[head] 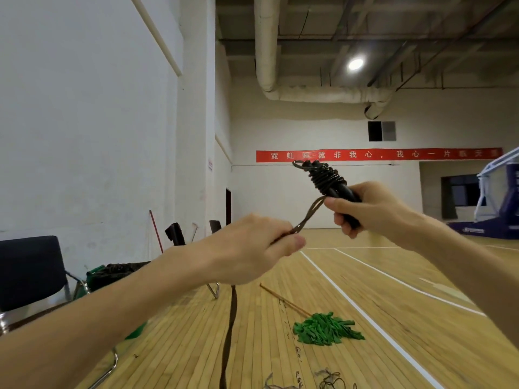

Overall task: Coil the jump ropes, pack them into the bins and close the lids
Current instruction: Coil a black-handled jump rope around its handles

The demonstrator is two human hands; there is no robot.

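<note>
A black jump rope [325, 178] is held up at chest height, its cord wound in tight turns around the two black handles. My right hand [365, 209] grips the handles from the right. A doubled length of cord [309, 217] runs down and left from the coil to my left hand [252, 245], which pinches its end between thumb and fingers. More dark cord [230, 327] hangs below my left hand and trails over the wooden floor. No bins are in view.
A green mop [325, 329] with a wooden stick lies on the gym floor ahead. Dark chairs [31, 270] and a lined trash bin [118, 273] stand along the left wall. Loose cords [331, 381] lie at the bottom edge. A basketball stand base [494, 209] is far right.
</note>
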